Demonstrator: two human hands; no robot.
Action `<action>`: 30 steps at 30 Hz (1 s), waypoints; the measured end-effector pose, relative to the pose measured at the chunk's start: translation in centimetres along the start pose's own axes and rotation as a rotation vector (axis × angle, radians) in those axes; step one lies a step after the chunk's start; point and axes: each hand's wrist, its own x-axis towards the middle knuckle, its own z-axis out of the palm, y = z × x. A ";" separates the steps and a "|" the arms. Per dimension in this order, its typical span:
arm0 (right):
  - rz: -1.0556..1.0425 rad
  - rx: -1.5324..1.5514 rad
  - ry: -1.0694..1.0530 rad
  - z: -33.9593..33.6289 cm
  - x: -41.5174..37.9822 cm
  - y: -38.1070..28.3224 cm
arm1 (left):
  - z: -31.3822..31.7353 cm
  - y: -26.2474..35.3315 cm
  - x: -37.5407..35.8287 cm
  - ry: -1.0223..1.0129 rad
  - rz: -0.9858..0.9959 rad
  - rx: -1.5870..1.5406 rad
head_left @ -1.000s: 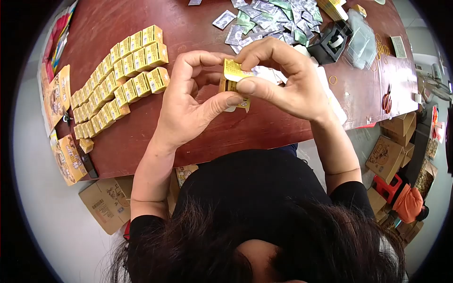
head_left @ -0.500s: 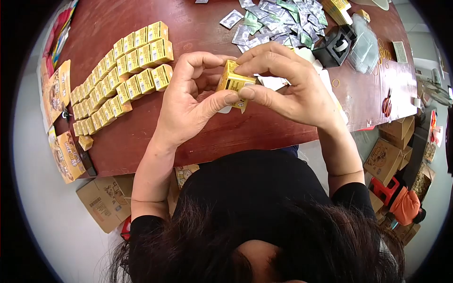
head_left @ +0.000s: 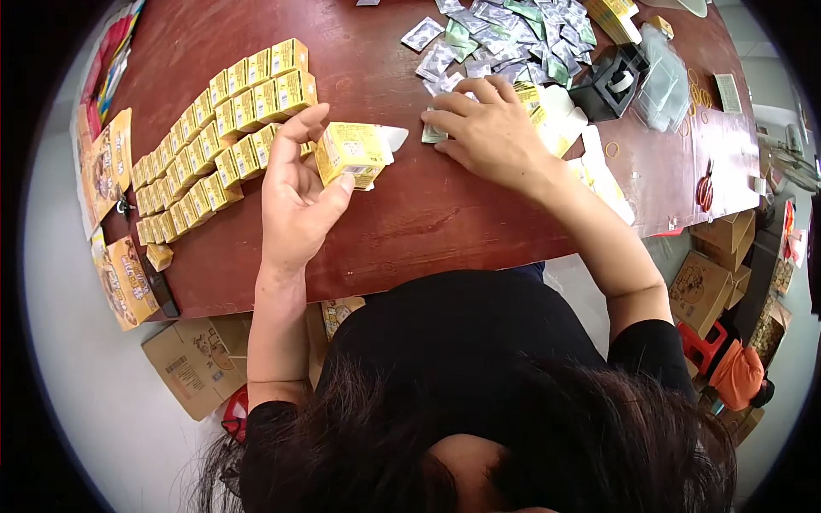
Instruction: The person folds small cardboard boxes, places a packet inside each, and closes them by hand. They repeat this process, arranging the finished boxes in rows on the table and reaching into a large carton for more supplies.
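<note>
My left hand point(head_left: 298, 188) grips a small yellow carton point(head_left: 346, 154) between thumb and fingers, over the table's near part. A white flap of the carton stands out at its right end. To the right, my right hand point(head_left: 496, 137) is low over the table, fingers bent. Its thumb and fingertips close on the edge of a small flat sachet point(head_left: 434, 134), mostly covered by the hand. Behind that hand is a loose heap of silver and green sachets point(head_left: 505, 38). Flat yellow-and-white carton blanks point(head_left: 556, 120) lie beside my right wrist.
Rows of closed yellow cartons point(head_left: 205, 145) stand on the red table point(head_left: 385, 244) at left. A black tape dispenser point(head_left: 611, 81), clear plastic bag point(head_left: 658, 85), rubber bands point(head_left: 699, 94) and scissors point(head_left: 705, 186) lie at right. A person in orange point(head_left: 737, 376) is at far right.
Both hands were together on the carton. My left hand has carried it left and turned its flap end rightward; my right hand has let go and moved to the sachet.
</note>
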 end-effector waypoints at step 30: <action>-0.053 0.669 0.337 -6.0 -0.9 -1.2 | 5.2 -1.8 0.7 -0.023 0.109 0.044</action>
